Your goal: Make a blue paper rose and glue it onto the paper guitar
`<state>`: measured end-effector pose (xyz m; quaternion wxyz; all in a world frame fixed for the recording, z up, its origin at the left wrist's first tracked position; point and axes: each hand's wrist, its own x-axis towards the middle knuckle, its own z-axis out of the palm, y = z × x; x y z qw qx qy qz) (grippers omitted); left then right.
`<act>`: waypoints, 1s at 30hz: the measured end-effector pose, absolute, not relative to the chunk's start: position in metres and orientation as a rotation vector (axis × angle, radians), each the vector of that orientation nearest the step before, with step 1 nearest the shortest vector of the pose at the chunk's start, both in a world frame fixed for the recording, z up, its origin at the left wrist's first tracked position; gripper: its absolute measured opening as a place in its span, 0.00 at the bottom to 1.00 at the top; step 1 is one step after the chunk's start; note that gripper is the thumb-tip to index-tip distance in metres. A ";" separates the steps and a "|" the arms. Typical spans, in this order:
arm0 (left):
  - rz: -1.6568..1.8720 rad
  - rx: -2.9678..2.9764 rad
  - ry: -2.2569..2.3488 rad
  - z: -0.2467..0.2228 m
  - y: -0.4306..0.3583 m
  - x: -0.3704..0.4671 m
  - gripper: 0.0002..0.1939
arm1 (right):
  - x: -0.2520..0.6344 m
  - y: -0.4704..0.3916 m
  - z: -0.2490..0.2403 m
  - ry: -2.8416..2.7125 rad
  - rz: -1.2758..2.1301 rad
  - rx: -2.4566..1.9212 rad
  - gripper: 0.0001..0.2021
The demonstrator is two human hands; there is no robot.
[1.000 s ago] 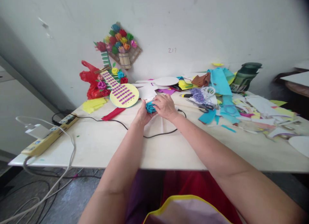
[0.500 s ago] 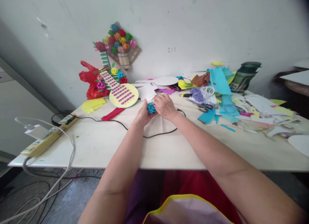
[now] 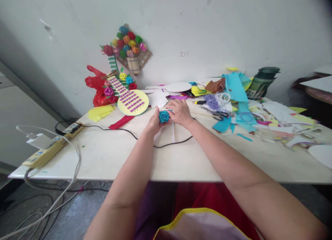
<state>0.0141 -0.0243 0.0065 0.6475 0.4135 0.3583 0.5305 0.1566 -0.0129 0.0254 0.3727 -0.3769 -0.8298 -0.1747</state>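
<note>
A blue paper flower [image 3: 164, 117] with crinkled petals is held between my two hands over the middle of the table. My left hand [image 3: 154, 122] grips it from the left side, the thumb upright along its edge. From the right, the bent fingers of my right hand [image 3: 179, 112] close on its rim. Both hands hide part of the flower's underside. Just behind lie white paper cutouts [image 3: 157, 99]. To the left rests a yellow paper banjo shape [image 3: 133, 102] with purple strips, and a red paper strip [image 3: 121, 122] lies below it.
A power strip [image 3: 52, 146] with a white charger lies at the left edge, its black cable [image 3: 124, 130] crossing the table. On the right are scissors [image 3: 216, 113], yarn [image 3: 212, 102], paper scraps [image 3: 280, 112] and a green bottle [image 3: 263, 83]. Paper flowers [image 3: 129, 39] lean on the wall.
The blue flower has turned so more of its front shows. My right hand has shifted slightly, its fingers now farther toward the flower's right edge. The left hand stays in nearly the same place.
</note>
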 end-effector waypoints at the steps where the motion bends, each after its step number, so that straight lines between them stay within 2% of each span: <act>1: 1.209 0.943 0.827 0.006 -0.024 0.014 0.27 | 0.158 -0.012 0.026 -2.143 -0.446 -0.962 0.10; 15: 1.216 0.949 0.866 0.006 -0.024 0.015 0.27 | 0.161 -0.014 0.031 -2.280 -0.442 -0.895 0.08; 30: 1.222 0.979 0.861 0.003 -0.023 0.015 0.27 | 0.162 -0.016 0.033 -2.359 -0.489 -0.844 0.09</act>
